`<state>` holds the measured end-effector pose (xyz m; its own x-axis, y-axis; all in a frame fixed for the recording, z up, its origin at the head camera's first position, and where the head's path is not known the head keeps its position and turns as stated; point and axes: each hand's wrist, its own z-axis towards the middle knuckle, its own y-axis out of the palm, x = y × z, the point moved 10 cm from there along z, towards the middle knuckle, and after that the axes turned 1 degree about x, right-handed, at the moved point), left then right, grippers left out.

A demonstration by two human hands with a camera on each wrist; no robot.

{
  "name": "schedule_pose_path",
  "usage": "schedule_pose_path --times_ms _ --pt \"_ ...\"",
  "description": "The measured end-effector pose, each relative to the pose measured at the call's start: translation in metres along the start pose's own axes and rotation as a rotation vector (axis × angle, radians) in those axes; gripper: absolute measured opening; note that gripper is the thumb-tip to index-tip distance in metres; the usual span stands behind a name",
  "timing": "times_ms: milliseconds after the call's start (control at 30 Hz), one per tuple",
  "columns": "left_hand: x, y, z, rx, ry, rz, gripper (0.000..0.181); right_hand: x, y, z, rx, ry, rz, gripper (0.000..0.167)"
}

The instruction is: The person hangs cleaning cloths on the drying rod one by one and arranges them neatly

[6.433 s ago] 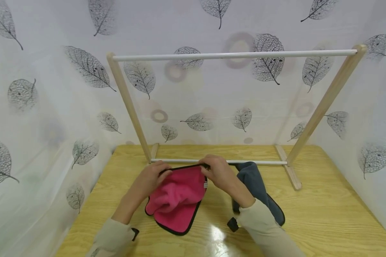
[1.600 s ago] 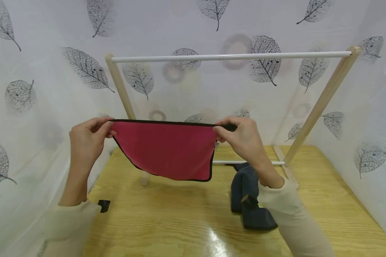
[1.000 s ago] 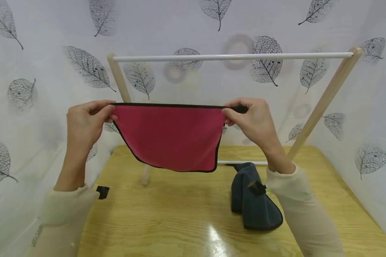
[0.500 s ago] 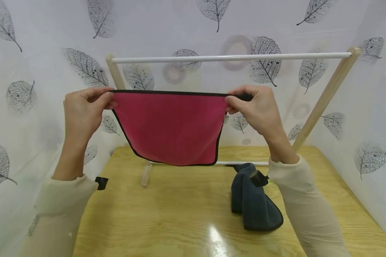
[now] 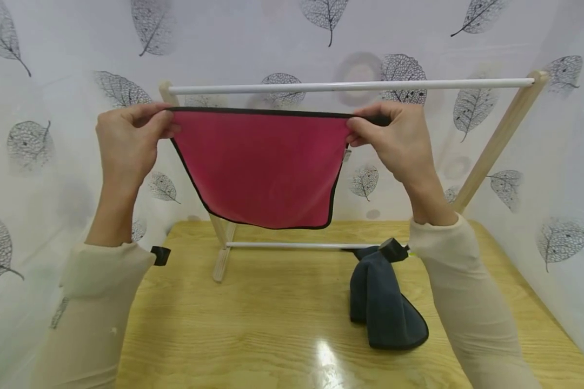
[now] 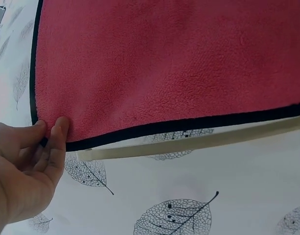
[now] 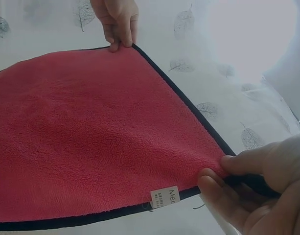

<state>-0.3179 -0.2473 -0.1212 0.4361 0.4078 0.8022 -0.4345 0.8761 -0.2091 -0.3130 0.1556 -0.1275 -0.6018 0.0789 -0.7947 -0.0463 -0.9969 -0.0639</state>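
A pink towel (image 5: 263, 167) with black edging hangs stretched between my two hands, just below and in front of the rack's white top bar (image 5: 321, 86). My left hand (image 5: 128, 140) pinches its upper left corner between thumb and fingers, also plain in the left wrist view. The upper right corner is pinched by my right hand (image 5: 396, 140); in the right wrist view a white label (image 7: 164, 197) shows on the edge close by. Some black edging sticks out beyond the right fingers. Part of the rack's left post is hidden behind the towel.
A dark grey-blue towel (image 5: 384, 302) lies crumpled on the wooden table (image 5: 263, 313), by the rack's low white bar (image 5: 292, 245). The rack's right wooden post (image 5: 501, 140) slants upward. Leaf-patterned sheets (image 5: 530, 232) enclose the back and sides.
Both hands have lifted the pink towel from low near the table to just under the top bar, spreading it from bunched to stretched. The grey-blue towel's folds shifted earlier, then stayed still.
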Motion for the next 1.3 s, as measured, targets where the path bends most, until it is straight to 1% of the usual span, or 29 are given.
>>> schedule_pose_path --times_ms 167,333,500,567,700,800,867,967,1067,1100,1200,1300 --pt "0.007 0.003 0.01 0.017 0.02 -0.05 0.021 -0.005 -0.005 0.008 0.03 -0.015 0.058 0.01" --pt "0.014 0.005 0.019 0.025 0.05 -0.05 0.021 -0.004 -0.009 0.019 0.049 -0.011 0.114 0.009" --pt "0.02 0.007 0.029 0.031 0.059 -0.035 0.021 -0.004 -0.012 0.03 0.065 -0.004 0.094 0.008" --pt "0.023 0.006 0.033 0.042 0.063 -0.037 0.021 -0.007 -0.012 0.035 0.071 -0.016 0.086 0.008" --pt "0.031 0.005 0.039 0.082 0.093 -0.047 0.019 -0.014 -0.012 0.044 0.082 -0.043 0.104 0.006" --pt "0.035 0.006 0.043 0.105 0.114 -0.064 0.018 -0.018 -0.012 0.048 0.09 -0.071 0.118 0.005" --pt "0.036 0.007 0.046 0.116 0.115 -0.072 0.018 -0.018 -0.012 0.05 0.094 -0.082 0.125 0.004" --pt "0.039 0.008 0.05 0.131 0.129 -0.047 0.018 -0.019 -0.011 0.054 0.091 -0.099 0.138 0.004" --pt "0.041 0.008 0.054 0.14 0.122 -0.055 0.018 -0.019 -0.009 0.059 0.085 -0.101 0.152 0.005" --pt "0.042 0.007 0.054 0.141 0.118 -0.052 0.019 -0.019 -0.008 0.06 0.083 -0.103 0.148 0.006" --pt "0.042 0.008 0.057 0.132 0.095 -0.084 0.02 -0.02 -0.007 0.065 0.079 -0.103 0.128 0.006" --pt "0.042 0.008 0.061 0.132 0.096 -0.076 0.02 -0.02 -0.006 0.069 0.08 -0.099 0.111 0.006"
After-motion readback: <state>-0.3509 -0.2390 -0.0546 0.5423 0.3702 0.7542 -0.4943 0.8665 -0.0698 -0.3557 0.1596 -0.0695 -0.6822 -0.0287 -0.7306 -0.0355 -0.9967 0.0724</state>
